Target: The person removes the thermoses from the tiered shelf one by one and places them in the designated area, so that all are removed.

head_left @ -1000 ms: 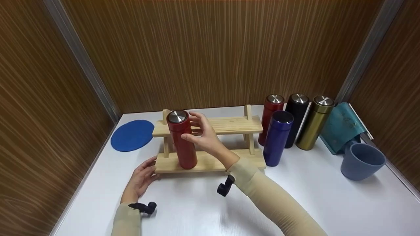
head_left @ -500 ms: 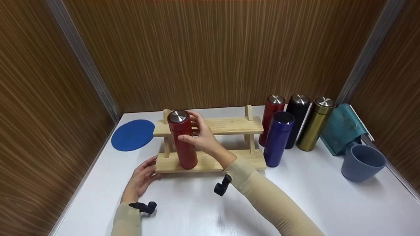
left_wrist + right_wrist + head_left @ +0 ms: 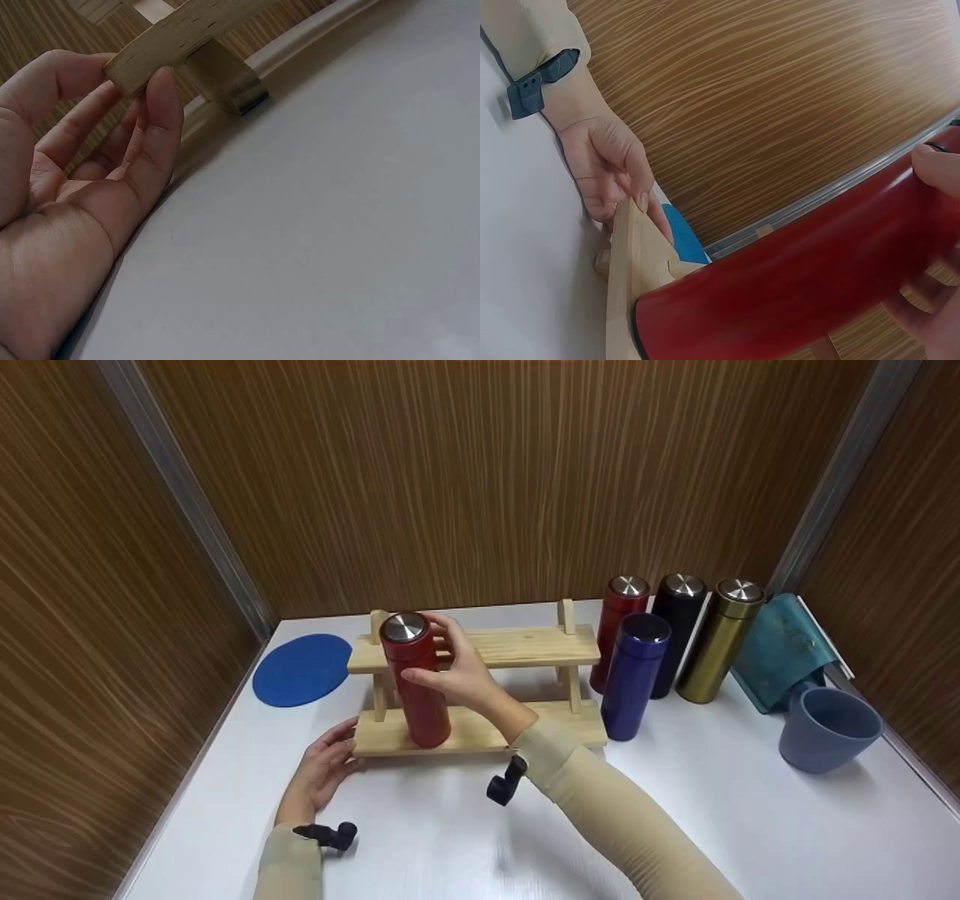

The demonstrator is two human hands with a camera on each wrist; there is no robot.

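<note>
Head view: a person's right hand (image 3: pixel 457 675) wraps its grip around the upper part of a red flask (image 3: pixel 416 682) standing upright on the lower board of a two-tier wooden rack (image 3: pixel 525 649) at the far middle of the white table (image 3: pixel 675 825), while the left hand (image 3: pixel 322 769) pinches the rack's near left corner, thumb and fingers closed on the board. Left wrist view shows what the head camera cannot: the thumb lies under the board edge and the fingertips (image 3: pixel 161 82) sit against it from the other side, with a rack foot resting on the table just beyond. Right wrist view brings the flask's red body (image 3: pixel 802 277) close, its base seated on the lower board, and catches the left hand (image 3: pixel 611 172) at the board's end; fingers of the right hand curl round the flask at the frame's right edge. Right of the rack stand four more flasks, a second red one (image 3: pixel 619 622), a blue one (image 3: pixel 634 675), a black one (image 3: pixel 675 622) and a gold one (image 3: pixel 720 641), close together. Further right lie a teal cloth (image 3: pixel 780 649) and a blue cup (image 3: pixel 825 727); a blue round mat (image 3: pixel 300 669) lies at far left. The red flask hides part of the rack's left post.
</note>
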